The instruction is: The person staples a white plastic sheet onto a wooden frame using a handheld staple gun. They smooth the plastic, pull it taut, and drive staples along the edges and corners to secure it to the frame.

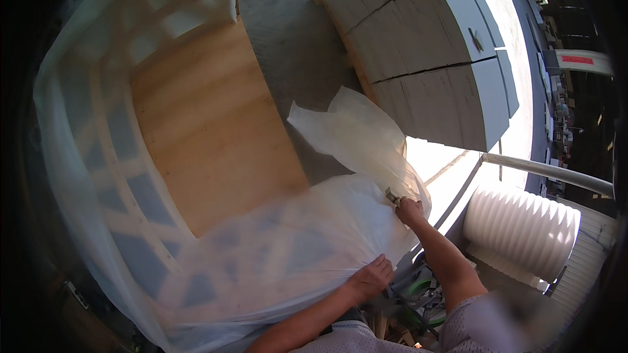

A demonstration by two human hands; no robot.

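Near stacked grey cartons (418, 59) and a ribbed white roll (520, 229), a person's left hand (371, 278) pinches creased, translucent sheeting (261, 255) around a wooden panel (212, 137); the right hand (411, 211) grips a small object (391, 195).

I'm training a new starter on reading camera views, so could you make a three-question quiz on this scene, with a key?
1. True or false: the left hand grips the translucent sheet.
2. What does the right hand hold? a) a bottle b) a small blocky object c) a broom
3. In the picture, the stacked boxes are to the ___ of the wooden panel.

Key: 1 true; 2 b; 3 right.
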